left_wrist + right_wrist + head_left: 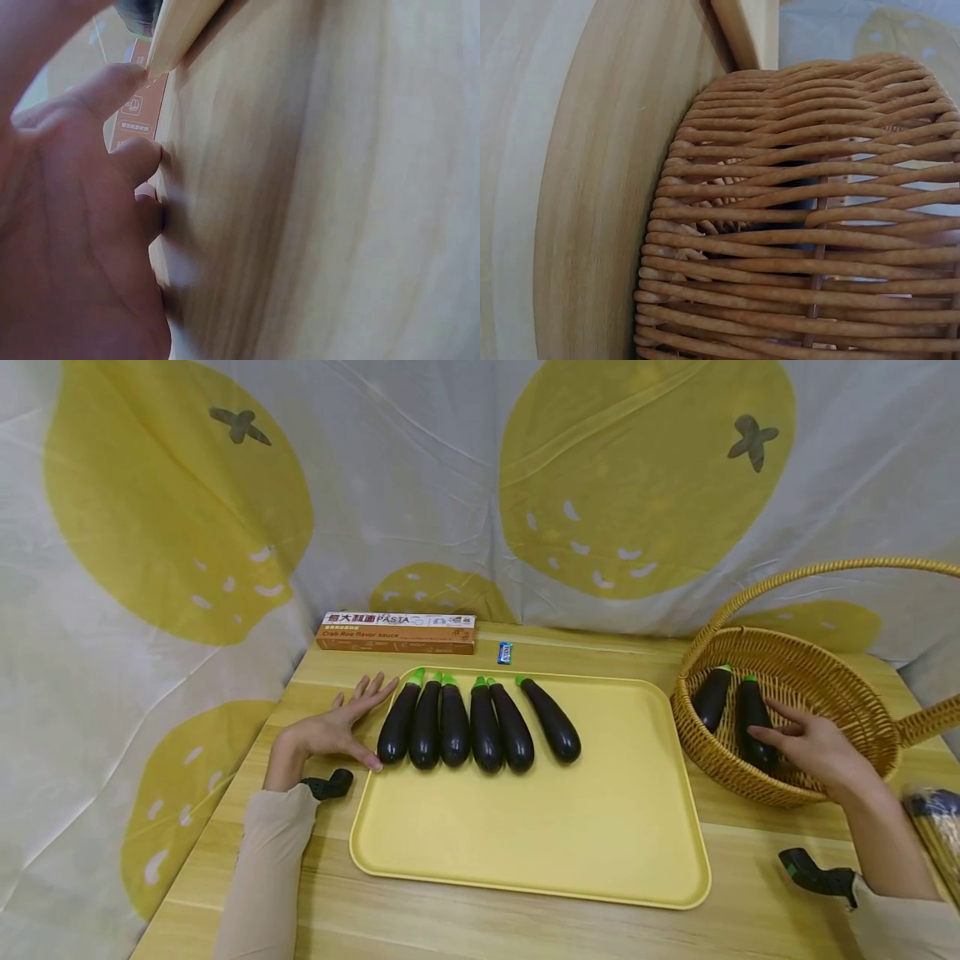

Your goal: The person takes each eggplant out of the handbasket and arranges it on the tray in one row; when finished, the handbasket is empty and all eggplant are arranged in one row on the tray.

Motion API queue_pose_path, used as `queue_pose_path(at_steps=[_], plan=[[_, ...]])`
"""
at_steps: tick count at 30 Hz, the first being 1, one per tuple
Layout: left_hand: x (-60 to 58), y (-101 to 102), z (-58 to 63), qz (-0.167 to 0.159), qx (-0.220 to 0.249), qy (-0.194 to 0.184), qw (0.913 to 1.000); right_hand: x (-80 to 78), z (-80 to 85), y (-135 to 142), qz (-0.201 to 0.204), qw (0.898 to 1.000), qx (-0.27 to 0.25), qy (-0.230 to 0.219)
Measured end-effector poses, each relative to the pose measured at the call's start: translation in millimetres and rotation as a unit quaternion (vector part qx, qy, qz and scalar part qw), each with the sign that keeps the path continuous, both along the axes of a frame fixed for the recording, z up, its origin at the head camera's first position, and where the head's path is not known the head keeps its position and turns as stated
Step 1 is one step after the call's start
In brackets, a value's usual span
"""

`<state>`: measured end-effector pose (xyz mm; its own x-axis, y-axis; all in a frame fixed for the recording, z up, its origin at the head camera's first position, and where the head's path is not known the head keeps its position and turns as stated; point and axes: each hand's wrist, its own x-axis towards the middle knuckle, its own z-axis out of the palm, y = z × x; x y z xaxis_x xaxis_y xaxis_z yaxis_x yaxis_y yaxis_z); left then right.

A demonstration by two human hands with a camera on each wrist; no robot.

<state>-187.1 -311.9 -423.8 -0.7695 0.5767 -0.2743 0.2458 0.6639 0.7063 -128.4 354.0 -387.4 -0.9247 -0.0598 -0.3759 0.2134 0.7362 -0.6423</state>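
Several dark purple eggplants with green stems lie in a row on the yellow tray (525, 843), the rightmost eggplant (551, 722) set apart from the others. My left hand (337, 727) is spread at the tray's left edge, thumb tip close to the base of the leftmost eggplant (399, 727). In the left wrist view its fingers point toward the tray rim. My right hand (817, 747) reaches into the wicker basket (840, 693) and holds an eggplant (752, 718) between thumb and fingers. Another eggplant (712, 697) lies left of it. The basket wall (802, 225) hides this hand in the right wrist view.
A pasta box (396, 633) and a small blue packet (505, 652) stand behind the tray. The basket's tall handle (825, 564) arches over it. A clear-wrapped bundle (937, 822) lies at the right edge. Lemon-print cloth (420, 485) hangs behind the table.
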Motion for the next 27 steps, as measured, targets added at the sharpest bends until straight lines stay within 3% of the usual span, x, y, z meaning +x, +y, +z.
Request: queue_pose_path(at_steps=[6, 19, 27], plan=[[-0.9, 2, -0.1, -0.001, -0.002, 0.002, 1.0, 1.2, -0.4, 3, -0.017, 1.0, -0.016, -0.001], [-0.6, -1, -0.9, 0.0, 0.003, 0.003, 1.0, 4.4, 10.1, 14, 0.003, 1.0, -0.03, 0.0], [0.3, 0, -0.3, 0.001, 0.001, 0.003, 1.0, 12.9, 13.1, 9, 0.002, 0.999, -0.043, 0.032]])
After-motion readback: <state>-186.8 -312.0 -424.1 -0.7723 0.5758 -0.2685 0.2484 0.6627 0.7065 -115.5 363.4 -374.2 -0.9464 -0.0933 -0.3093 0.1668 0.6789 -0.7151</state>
